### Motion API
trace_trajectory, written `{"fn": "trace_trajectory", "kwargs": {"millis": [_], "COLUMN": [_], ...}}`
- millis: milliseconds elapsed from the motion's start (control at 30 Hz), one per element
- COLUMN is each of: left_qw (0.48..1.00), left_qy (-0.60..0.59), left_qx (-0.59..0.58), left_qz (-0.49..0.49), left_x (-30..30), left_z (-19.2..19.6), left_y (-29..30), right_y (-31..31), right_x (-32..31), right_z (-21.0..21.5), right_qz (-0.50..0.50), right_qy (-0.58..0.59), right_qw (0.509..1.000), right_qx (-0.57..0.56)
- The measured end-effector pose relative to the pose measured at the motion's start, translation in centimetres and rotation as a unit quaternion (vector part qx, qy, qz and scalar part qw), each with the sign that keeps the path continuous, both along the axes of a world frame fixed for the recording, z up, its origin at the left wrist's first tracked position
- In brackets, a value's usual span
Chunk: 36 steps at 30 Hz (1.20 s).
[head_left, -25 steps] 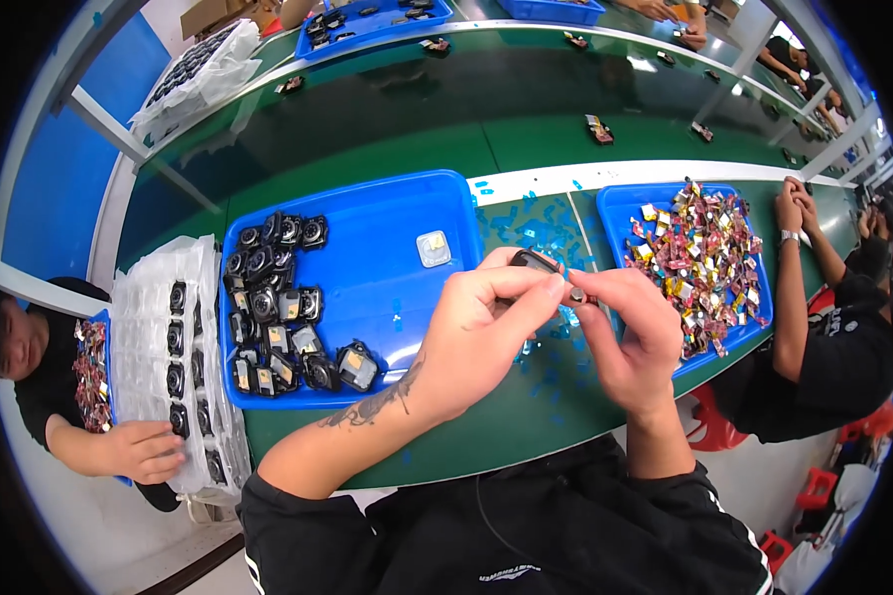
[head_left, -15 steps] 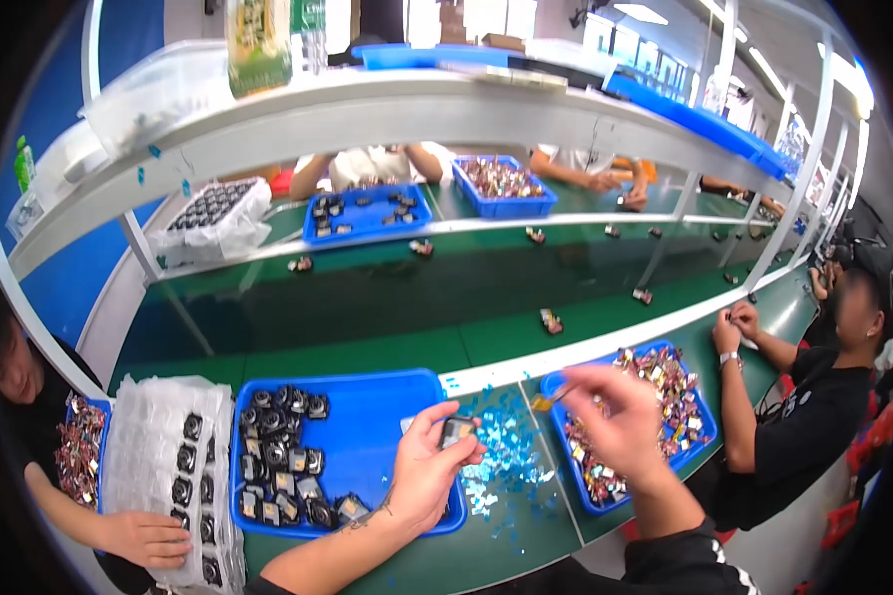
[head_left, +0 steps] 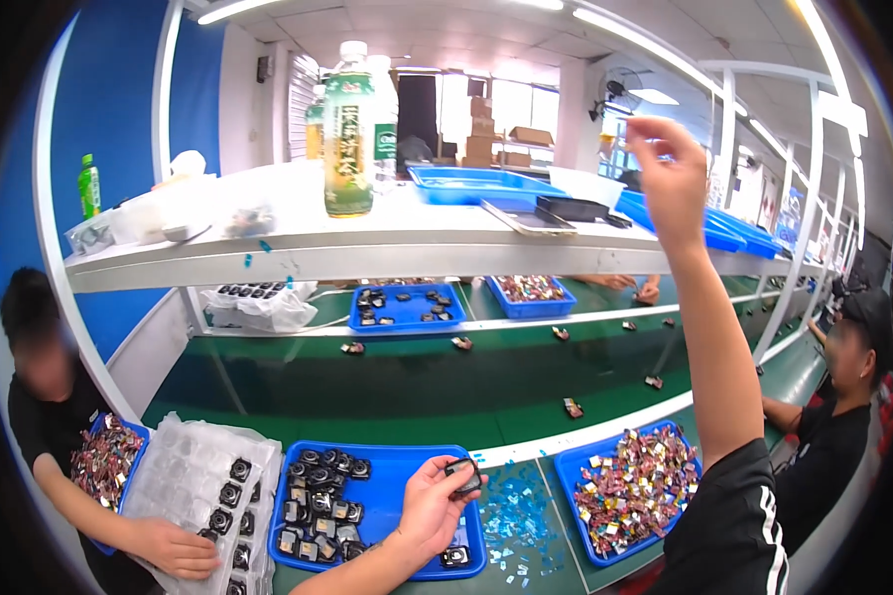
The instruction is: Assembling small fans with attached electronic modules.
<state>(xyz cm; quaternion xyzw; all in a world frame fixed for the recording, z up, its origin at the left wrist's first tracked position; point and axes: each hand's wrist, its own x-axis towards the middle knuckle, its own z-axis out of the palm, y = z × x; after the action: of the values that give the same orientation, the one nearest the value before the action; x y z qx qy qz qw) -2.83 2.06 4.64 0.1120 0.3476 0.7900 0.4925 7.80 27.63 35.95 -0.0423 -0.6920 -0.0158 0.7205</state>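
Observation:
My left hand (head_left: 425,514) grips a small black module with a square frame (head_left: 463,479), held above the right side of a blue tray (head_left: 392,488). Similar black modules (head_left: 319,506) lie heaped in the tray's left part, and another sits near its front right corner. High up, in front of the shelf, my right hand (head_left: 677,183) has its thumb and finger pinched together. By the fingertips shows a tiny yellowish piece (head_left: 607,144), too small to name. Blue film scraps (head_left: 516,521) are scattered on the green table under and beside my left hand.
A second blue tray (head_left: 564,481) full of small wired parts stands at right. At left, a co-worker's hand (head_left: 177,548) rests on a clear plastic tray (head_left: 184,461) of black modules. The white shelf (head_left: 437,220) carries bottles (head_left: 349,139). Parts dot the green belt (head_left: 446,397).
My right hand has risen from beside the tray of wired parts to above shelf height. My left hand keeps the black module, now turned. The view has tilted upward.

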Motion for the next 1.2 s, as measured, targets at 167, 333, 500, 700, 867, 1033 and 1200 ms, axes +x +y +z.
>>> {"fn": "trace_trajectory", "kwargs": {"millis": [167,333,500,700,867,1033,1200], "left_qw": [0.999,0.999,0.999,0.998,0.996,0.997,0.996], "left_qy": [-0.019,-0.028,-0.025,-0.022,-0.015,0.023,0.006], "left_qx": [0.024,0.027,0.023,0.011,0.036,0.037,0.073], "left_qz": [0.009,-0.018,-0.040,-0.062,-0.078,-0.070,-0.059], "left_x": [-0.3,-0.5,-0.4,-0.8,-1.1,-0.3,0.3], "left_z": [1.1,1.4,1.5,0.9,0.4,1.0,-0.5], "left_y": [-0.4,-0.8,-0.6,-0.6,-0.7,0.3,2.6], "right_y": [2.4,4.6,6.9,8.0,11.3,16.4,9.1], "right_x": [-9.8,-14.1,-13.4,-13.1,-14.5,-16.6,-19.9], "right_z": [1.2,1.6,1.9,1.5,1.8,3.5,3.7], "right_qz": [-0.022,-0.118,-0.156,-0.245,-0.298,-0.196,-0.087], "right_qy": [-0.121,-0.237,-0.224,-0.309,-0.402,-0.434,-0.580], "right_qw": [0.990,0.959,0.957,0.915,0.863,0.879,0.753], "right_qx": [-0.063,-0.098,-0.101,-0.082,-0.069,-0.029,-0.300]}}
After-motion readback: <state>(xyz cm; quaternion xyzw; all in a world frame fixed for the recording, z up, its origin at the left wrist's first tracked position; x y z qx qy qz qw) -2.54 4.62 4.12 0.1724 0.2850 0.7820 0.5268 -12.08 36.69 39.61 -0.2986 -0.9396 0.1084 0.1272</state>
